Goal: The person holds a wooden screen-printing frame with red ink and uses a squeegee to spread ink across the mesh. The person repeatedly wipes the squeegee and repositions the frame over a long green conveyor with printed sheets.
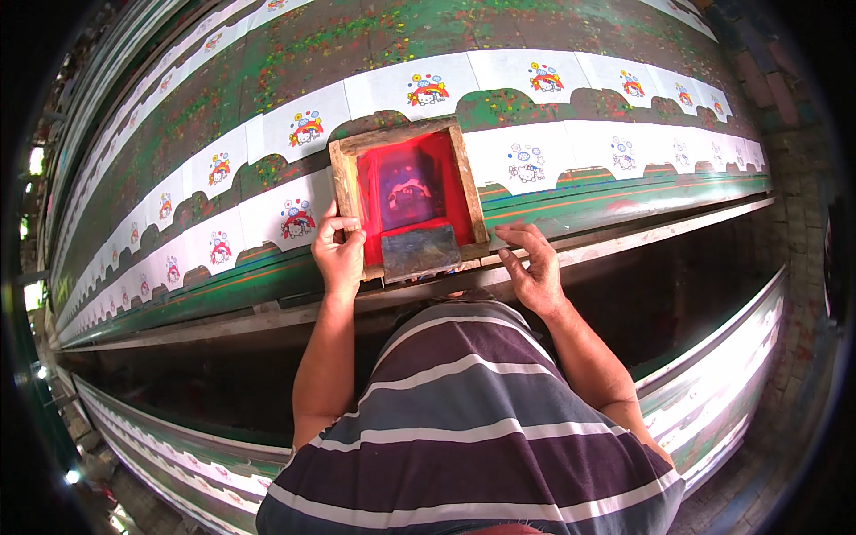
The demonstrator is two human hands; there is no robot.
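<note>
Red ink glows inside the wooden frame (469, 187), which sits on the near row of white sheets (556, 152), straight in front of the person and slightly left of middle. Here's the relation that counts: the left hand (339, 251) is at the frame's near left corner, fingers and thumb closed on the side rail, while the right hand (535, 267) waits just beside the opposite near corner, fingers loosely bent, nothing visible in its grasp; whether a fingertip brushes the wood, I can't tell. So the left is nearer, and the frame's slightly longer axis runs away from the body, far end leaning left. Across its near end lies a dark flat block (421, 252), crosswise, between both hands! Beneath, a long green table (588, 203), speckled and stained; sheets left of the frame show red arches, those just right don't. Around it, a brick-like floor (794, 192) at right, and more sheets on a lower surface (713, 374) behind.
</note>
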